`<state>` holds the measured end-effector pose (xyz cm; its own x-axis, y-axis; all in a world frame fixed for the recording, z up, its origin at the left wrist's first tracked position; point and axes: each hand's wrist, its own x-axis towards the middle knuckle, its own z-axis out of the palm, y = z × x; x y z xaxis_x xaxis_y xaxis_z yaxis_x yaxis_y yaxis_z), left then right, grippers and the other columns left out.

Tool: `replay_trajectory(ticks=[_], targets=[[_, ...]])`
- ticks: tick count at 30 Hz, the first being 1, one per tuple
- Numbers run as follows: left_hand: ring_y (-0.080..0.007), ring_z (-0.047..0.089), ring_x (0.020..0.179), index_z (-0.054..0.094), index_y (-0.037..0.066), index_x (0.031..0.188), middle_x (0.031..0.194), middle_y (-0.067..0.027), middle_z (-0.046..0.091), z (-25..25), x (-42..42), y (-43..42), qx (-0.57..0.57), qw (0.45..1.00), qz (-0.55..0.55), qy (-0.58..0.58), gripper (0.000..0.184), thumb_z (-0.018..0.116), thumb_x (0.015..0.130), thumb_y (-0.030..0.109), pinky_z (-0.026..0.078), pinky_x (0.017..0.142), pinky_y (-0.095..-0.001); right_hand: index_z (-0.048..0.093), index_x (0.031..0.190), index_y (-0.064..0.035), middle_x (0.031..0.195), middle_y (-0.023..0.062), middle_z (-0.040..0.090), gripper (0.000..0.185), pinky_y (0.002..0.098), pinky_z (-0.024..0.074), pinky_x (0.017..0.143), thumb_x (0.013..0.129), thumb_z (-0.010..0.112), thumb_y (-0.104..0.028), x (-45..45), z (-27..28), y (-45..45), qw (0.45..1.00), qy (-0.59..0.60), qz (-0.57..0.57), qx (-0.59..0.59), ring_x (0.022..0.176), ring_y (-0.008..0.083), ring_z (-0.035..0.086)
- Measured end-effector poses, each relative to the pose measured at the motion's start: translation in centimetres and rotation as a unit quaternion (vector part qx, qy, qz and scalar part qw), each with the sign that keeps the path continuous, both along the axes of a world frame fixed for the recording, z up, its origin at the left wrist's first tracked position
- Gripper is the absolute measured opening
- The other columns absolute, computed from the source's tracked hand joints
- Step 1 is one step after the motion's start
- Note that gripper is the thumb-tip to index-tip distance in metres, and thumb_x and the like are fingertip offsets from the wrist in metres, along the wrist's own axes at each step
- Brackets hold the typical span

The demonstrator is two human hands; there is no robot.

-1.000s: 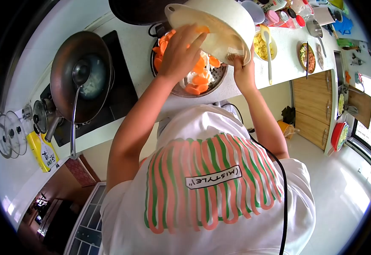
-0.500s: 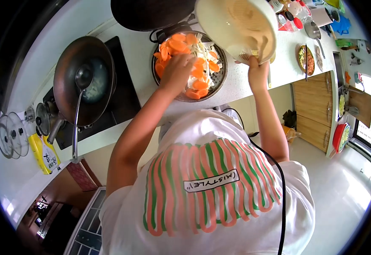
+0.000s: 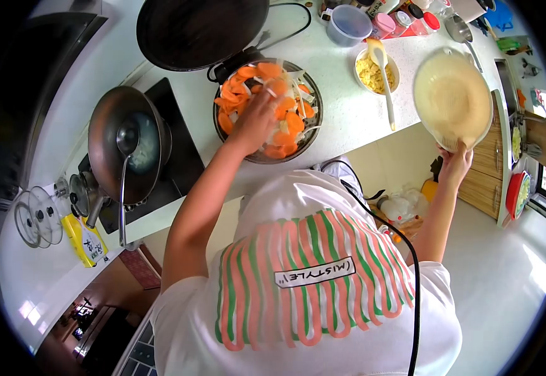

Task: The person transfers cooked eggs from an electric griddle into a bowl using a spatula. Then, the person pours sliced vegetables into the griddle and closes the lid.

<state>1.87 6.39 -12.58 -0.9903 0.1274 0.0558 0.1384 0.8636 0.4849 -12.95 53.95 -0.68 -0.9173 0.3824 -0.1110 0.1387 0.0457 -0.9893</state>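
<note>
My left hand [image 3: 255,124] reaches over the round dark pan, its fingers down among orange carrot slices [image 3: 295,122] and pale shredded vegetables [image 3: 302,88]. Motion blurs the fingertips, so whether they pinch anything is unclear. The vegetables lie heaped inside the pan, whose perforated or speckled rim [image 3: 314,135] shows at the right. Out to the right, past the counter's front edge, my right hand [image 3: 456,161] grips the lower rim of a cream-coloured bowl [image 3: 453,97]. The bowl is tilted with its inside showing, and no carrots are visible in it.
A wok [image 3: 107,135] with a ladle [image 3: 124,188] and cloudy liquid sits on the black stove. Behind the pan stands its raised dark lid [image 3: 201,31]. A bowl of yellow food [image 3: 373,74] holds a white spoon. Jars [image 3: 403,22] and a plastic tub [image 3: 349,26] line the back.
My right hand has carried the bowl from above the pan far to the right. My left hand stays over the vegetables, its fingers now further up among the slices. The view has shifted somewhat.
</note>
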Motion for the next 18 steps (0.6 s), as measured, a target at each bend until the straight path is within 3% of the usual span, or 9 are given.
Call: replay_trajectory(ticks=[1,5,6,9,10,13,17,18], targets=[[-0.0356,0.027,0.151,0.043,0.006,0.150,0.162,-0.0188,0.028,0.2,0.3,0.4,0.043,0.999,-0.019,-0.010,0.052,0.052,0.100,0.018,0.025,0.122,-0.0513,0.042,0.123,0.0023,0.112,0.0221,0.063,0.034,0.0353,0.0616,0.060,0.097,0.059,-0.012,-0.3,-1.0,2.2,1.000,-0.026,0.005,-0.007,0.081,0.0323,0.071],[-0.0405,0.029,0.149,0.042,0.006,0.151,0.160,-0.0205,0.030,2.5,1.7,1.7,-0.023,0.998,0.060,-0.010,0.059,0.060,0.098,0.025,0.026,0.121,-0.0512,0.039,0.121,0.0034,0.114,0.0249,0.062,0.033,0.0389,0.0658,0.069,0.097,0.058,-0.008,-1.4,-3.8,5.8,0.994,-0.085,-0.010,-0.067,0.086,0.0382,0.072],[-0.0422,0.033,0.146,0.044,0.000,0.147,0.156,-0.0245,0.035,2.8,1.6,2.2,-0.058,0.992,0.101,0.044,0.058,0.064,0.095,0.018,0.029,0.118,-0.0520,0.038,0.122,0.0038,0.115,0.0254,0.062,0.033,0.0400,0.0664,0.072,0.097,0.058,-0.007,-1.7,-4.4,6.2,0.992,-0.098,-0.011,-0.085,0.087,0.0390,0.072],[-0.0406,0.026,0.150,0.036,-0.003,0.151,0.160,-0.0256,0.029,1.3,1.7,2.5,-0.077,0.987,0.136,0.040,0.066,0.065,0.095,0.019,0.028,0.120,-0.0521,0.038,0.129,0.0055,0.123,0.0241,0.059,0.038,0.0432,0.0668,0.079,0.099,0.058,-0.008,-2.3,-5.8,6.1,0.988,-0.118,0.018,-0.100,0.090,0.0395,0.072],[-0.0406,0.022,0.152,0.029,-0.005,0.153,0.162,-0.0261,0.025,0.9,1.4,3.0,-0.023,0.992,0.123,-0.006,0.071,0.063,0.097,0.020,0.023,0.122,-0.0518,0.038,0.130,0.0058,0.123,0.0233,0.059,0.039,0.0436,0.0667,0.080,0.100,0.059,-0.009,-2.3,-6.1,5.5,0.989,-0.113,0.033,-0.093,0.091,0.0396,0.072],[-0.0393,0.021,0.152,0.026,-0.006,0.155,0.163,-0.0249,0.023,0.4,1.0,4.2,-0.003,0.995,0.096,-0.035,0.073,0.062,0.098,0.023,0.017,0.125,-0.0504,0.042,0.131,0.0069,0.119,0.0201,0.064,0.037,0.0416,0.0659,0.082,0.104,0.056,-0.014,-3.0,-7.1,4.3,0.986,-0.121,0.055,-0.101,0.095,0.0388,0.072],[-0.0313,0.021,0.154,0.030,0.016,0.159,0.166,-0.0173,0.023,3.0,0.8,4.6,-0.035,0.998,-0.040,-0.023,0.070,0.060,0.098,0.031,0.014,0.124,-0.0557,0.047,0.126,0.0083,0.115,0.0218,0.065,0.035,0.0366,0.0652,0.083,0.107,0.052,-0.021,-4.6,-9.7,4.6,0.968,-0.174,0.098,-0.154,0.097,0.0353,0.073],[-0.0298,0.020,0.155,0.032,0.026,0.159,0.166,-0.0156,0.022,2.6,0.8,4.7,-0.053,0.997,-0.031,-0.049,0.069,0.061,0.097,0.035,0.014,0.124,-0.0578,0.048,0.126,0.0083,0.115,0.0220,0.065,0.036,0.0364,0.0651,0.083,0.107,0.052,-0.022,-4.9,-10.5,4.6,0.965,-0.180,0.106,-0.158,0.097,0.0350,0.073]])
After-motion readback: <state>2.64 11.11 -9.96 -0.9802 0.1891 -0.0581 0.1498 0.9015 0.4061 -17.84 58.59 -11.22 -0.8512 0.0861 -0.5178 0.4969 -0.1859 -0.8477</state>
